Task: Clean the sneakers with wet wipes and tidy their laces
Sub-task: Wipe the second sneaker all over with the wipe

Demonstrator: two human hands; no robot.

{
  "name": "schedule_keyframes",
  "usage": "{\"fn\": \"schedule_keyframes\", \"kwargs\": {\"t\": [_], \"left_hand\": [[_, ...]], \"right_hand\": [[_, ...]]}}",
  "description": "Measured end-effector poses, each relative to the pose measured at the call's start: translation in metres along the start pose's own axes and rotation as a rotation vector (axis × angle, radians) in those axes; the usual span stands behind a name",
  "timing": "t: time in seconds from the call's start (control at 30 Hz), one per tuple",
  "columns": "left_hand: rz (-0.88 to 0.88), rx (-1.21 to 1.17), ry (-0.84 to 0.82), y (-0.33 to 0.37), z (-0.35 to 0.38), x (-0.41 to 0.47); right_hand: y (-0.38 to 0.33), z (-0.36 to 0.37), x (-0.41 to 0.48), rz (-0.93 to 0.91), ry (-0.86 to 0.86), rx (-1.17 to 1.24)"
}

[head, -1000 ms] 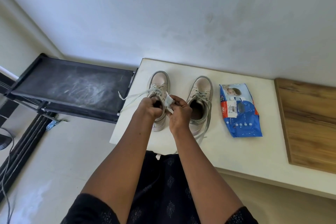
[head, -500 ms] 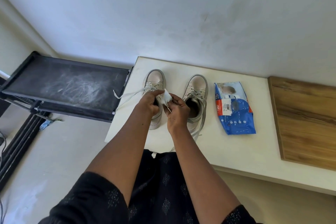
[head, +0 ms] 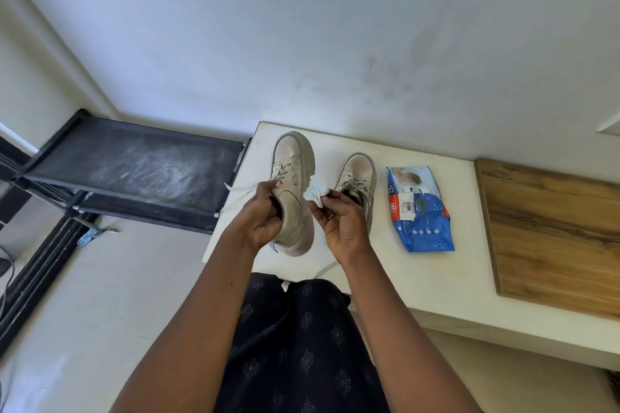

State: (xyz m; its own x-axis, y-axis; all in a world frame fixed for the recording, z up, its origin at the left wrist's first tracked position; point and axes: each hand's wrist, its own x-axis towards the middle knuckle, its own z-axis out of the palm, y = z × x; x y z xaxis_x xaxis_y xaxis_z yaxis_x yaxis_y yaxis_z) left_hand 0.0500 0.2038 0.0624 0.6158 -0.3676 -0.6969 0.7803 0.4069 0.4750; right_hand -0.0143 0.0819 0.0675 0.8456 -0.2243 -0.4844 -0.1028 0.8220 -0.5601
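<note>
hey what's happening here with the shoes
A person is cleaning a pair of pale sneakers at a white table. The left hand holds one sneaker tipped on its side, and the right hand pinches a crumpled wet wipe next to its side. The other sneaker stands on the table with its laces loose. A blue pack of wipes lies just to its right.

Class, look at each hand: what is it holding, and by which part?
The left hand grips the left sneaker at its collar opening, tilted on its side. The right hand pinches a crumpled wet wipe by its lower edge.
</note>
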Motion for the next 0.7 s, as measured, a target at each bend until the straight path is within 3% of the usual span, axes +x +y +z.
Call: {"fn": "schedule_keyframes", "kwargs": {"t": [0.13,0.27,0.37,0.43,0.47,0.7], "left_hand": [[0.021,-0.016,-0.082,-0.003,-0.003,-0.040],[0.060,0.032,-0.159,-0.002,0.003,-0.072],[0.073,0.029,-0.239,-0.001,0.007,-0.094],[0.083,0.028,-0.272,-0.001,0.007,-0.107],[0.084,0.026,-0.288,-0.001,0.007,-0.111],[0.071,-0.042,-0.351,-0.005,0.011,-0.132]], "right_hand": [[-0.010,0.015,-0.028,-0.088,-0.099,-0.183],[-0.016,0.036,-0.055,-0.283,-0.087,-0.698],[-0.018,0.048,-0.072,-0.785,-0.067,-1.311],[-0.015,0.053,-0.086,-1.124,-0.156,-1.589],[-0.012,0.054,-0.092,-1.202,-0.180,-1.685],[0.011,0.050,-0.132,-1.314,-0.155,-1.698]]}}
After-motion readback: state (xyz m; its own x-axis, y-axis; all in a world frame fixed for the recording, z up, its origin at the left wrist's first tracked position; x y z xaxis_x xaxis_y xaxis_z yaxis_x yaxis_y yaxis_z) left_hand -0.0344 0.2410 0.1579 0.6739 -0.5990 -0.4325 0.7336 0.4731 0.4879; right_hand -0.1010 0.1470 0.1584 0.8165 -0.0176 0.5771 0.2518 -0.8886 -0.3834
